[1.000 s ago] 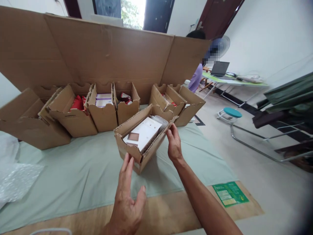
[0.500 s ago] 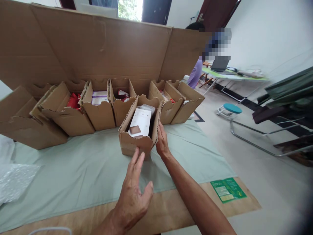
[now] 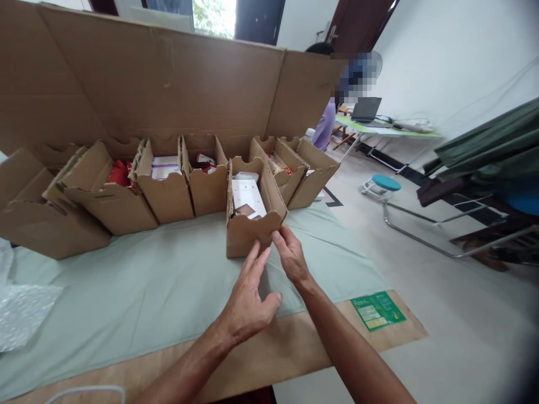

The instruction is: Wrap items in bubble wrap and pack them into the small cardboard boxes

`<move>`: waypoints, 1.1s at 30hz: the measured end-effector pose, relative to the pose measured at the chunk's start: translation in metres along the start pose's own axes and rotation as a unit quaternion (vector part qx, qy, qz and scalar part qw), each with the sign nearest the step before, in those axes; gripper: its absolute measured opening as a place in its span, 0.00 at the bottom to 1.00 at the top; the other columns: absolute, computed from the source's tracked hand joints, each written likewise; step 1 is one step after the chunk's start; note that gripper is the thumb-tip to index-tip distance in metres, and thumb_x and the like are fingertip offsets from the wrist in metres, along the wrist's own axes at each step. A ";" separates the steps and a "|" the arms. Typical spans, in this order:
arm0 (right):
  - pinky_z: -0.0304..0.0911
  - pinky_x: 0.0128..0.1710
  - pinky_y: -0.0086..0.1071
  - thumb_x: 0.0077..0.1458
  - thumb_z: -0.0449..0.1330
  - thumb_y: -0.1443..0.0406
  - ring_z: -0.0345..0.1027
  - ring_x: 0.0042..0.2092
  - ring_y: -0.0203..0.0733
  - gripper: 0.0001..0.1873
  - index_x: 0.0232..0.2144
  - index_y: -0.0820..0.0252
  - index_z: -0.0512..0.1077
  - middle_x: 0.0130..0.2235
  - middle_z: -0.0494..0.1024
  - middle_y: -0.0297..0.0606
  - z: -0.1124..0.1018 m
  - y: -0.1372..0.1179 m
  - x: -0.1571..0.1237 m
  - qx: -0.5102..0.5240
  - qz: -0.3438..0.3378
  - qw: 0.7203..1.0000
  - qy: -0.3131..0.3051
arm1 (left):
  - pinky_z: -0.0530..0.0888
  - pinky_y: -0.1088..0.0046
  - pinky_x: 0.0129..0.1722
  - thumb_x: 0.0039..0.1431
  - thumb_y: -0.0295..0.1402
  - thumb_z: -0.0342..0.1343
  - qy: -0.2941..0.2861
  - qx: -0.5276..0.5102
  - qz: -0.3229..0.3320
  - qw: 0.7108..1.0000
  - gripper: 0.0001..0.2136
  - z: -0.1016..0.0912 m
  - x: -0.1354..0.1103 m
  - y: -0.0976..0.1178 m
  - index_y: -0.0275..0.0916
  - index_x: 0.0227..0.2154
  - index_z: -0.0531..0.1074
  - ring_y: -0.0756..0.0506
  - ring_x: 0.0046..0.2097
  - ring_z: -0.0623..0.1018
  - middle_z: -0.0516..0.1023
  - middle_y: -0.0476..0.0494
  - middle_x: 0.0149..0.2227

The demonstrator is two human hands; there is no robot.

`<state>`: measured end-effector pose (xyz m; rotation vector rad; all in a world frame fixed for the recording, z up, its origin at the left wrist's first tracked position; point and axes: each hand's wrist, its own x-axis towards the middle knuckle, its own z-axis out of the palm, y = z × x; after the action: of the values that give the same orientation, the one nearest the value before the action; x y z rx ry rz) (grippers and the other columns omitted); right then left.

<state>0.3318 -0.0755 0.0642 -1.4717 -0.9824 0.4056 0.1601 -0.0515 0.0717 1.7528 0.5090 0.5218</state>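
Observation:
A cardboard bin (image 3: pixel 246 241) stands on the green cloth, pulled forward of the row behind it. Inside it lies a white box (image 3: pixel 247 193) with a brown square on it, and clear plastic shows behind that. My left hand (image 3: pixel 252 300) has its fingers stretched toward the bin's front wall, the fingertips at or very near the cardboard. At the bin's front right corner is my right hand (image 3: pixel 292 255), fingers extended against the cardboard and not wrapped round it.
Several cardboard bins (image 3: pixel 172 199) line up at the back, holding red packets and boxes, before a tall cardboard panel (image 3: pixel 219 84). Bubble wrap (image 3: pixel 25 317) lies at left, a green printed sheet (image 3: pixel 379 310) at right. Beyond are a stool (image 3: pixel 386 182) and a person (image 3: pixel 325 126).
The bin has turned and slid back toward the gap in the row. My right hand has moved from its right side to its front corner. The camera view has shifted slightly.

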 end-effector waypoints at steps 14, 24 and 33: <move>0.69 0.49 0.43 0.62 0.56 0.51 0.74 0.49 0.50 0.21 0.47 0.58 0.77 0.49 0.82 0.45 -0.010 0.023 0.038 -0.099 -0.047 0.990 0.092 | 0.77 0.58 0.52 0.53 0.30 0.56 0.196 0.017 -0.014 0.980 0.36 -0.027 0.039 -0.020 0.41 0.67 0.58 0.36 0.62 0.72 0.60 0.31 0.67; 0.70 0.40 0.38 0.60 0.56 0.55 0.74 0.38 0.44 0.14 0.39 0.57 0.75 0.37 0.81 0.39 0.012 0.030 0.062 -0.117 -0.036 0.991 0.048 | 0.64 0.48 0.68 0.52 0.28 0.57 0.193 0.020 0.006 0.981 0.42 -0.030 0.107 -0.034 0.37 0.70 0.51 0.30 0.72 0.59 0.52 0.28 0.73; 0.68 0.58 0.47 0.54 0.59 0.65 0.73 0.57 0.51 0.26 0.56 0.61 0.74 0.57 0.79 0.49 0.033 0.041 0.107 -0.120 -0.028 0.991 -0.042 | 0.58 0.50 0.71 0.51 0.28 0.59 0.211 0.038 0.000 0.977 0.41 -0.045 0.153 -0.043 0.31 0.69 0.53 0.30 0.73 0.56 0.52 0.23 0.72</move>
<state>0.3823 0.0318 0.0516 -1.6500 -1.1682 0.3179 0.2545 0.0830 0.0523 1.7174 0.8349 0.8926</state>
